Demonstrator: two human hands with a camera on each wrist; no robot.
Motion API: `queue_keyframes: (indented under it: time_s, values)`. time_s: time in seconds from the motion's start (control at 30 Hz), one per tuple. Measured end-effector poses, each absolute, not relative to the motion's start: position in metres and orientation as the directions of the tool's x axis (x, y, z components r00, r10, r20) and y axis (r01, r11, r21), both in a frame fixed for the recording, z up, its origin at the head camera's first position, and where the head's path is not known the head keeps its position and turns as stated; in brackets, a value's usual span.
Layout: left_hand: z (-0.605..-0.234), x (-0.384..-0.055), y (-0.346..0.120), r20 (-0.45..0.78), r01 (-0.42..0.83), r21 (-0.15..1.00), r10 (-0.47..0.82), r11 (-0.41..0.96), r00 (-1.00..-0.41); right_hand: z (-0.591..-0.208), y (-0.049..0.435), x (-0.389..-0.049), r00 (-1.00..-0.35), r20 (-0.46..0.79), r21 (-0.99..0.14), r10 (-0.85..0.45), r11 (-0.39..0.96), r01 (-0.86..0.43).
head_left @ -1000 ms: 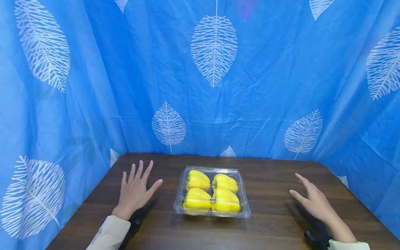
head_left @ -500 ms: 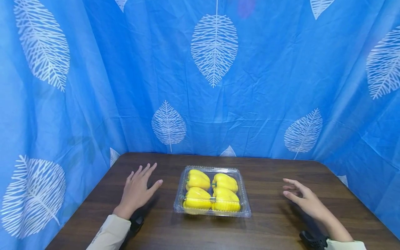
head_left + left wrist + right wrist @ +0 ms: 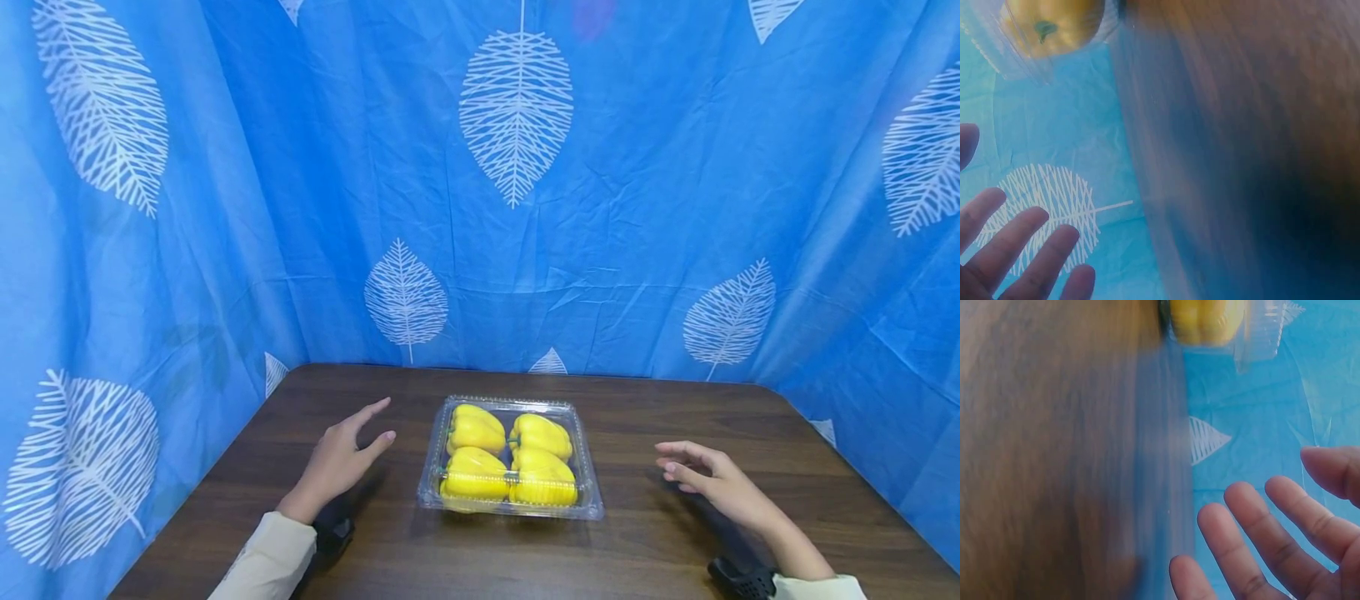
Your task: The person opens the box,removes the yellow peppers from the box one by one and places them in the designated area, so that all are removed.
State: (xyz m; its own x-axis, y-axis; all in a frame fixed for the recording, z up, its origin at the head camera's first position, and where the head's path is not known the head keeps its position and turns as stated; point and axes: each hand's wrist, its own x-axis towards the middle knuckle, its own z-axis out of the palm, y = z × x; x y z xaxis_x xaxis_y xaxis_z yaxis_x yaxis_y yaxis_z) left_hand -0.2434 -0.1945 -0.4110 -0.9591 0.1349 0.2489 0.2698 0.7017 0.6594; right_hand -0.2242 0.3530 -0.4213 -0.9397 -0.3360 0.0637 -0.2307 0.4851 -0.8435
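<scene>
A clear plastic clamshell box sits on the table with its lid down. Inside it lie several yellow bell peppers, one of which also shows as a pepper at the top of the left wrist view. My left hand hovers to the left of the box, apart from it, with fingers extended and thumb spread. To the right of the box, my right hand is held above the table, its fingers relaxed and slightly bent. Neither hand touches anything.
The dark brown wooden table ends at a far edge against a blue curtain with white leaf prints. That curtain also hangs along the left and right sides. Each wrist wears a black device.
My right hand has moved left, nearer the box, and its fingers have bent a little. My left hand has turned with its thumb side up, fingers pointing more toward the box. The box stays put.
</scene>
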Motion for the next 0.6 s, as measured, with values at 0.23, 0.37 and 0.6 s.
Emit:
queue_keyframes:
  time_s: [0.23, 0.37, 0.6]
  values:
    - [-0.416, -0.244, -0.192, 0.226, 0.266, 0.736, 0.145, 0.622, -0.963, -0.422, 0.344, -0.223, -0.928, 0.046, -0.862, -0.370, 0.455, -0.224]
    - [-0.417, -0.245, -0.189, 0.208, 0.254, 0.775, 0.146, 0.579, -0.967, -0.423, 0.338, -0.223, -0.920, 0.037, -0.875, -0.389, 0.433, -0.218]
    - [-0.419, -0.246, -0.186, 0.189, 0.255, 0.842, 0.182, 0.476, -0.965, -0.424, 0.330, -0.223, -0.914, 0.003, -0.910, -0.406, 0.378, -0.171]
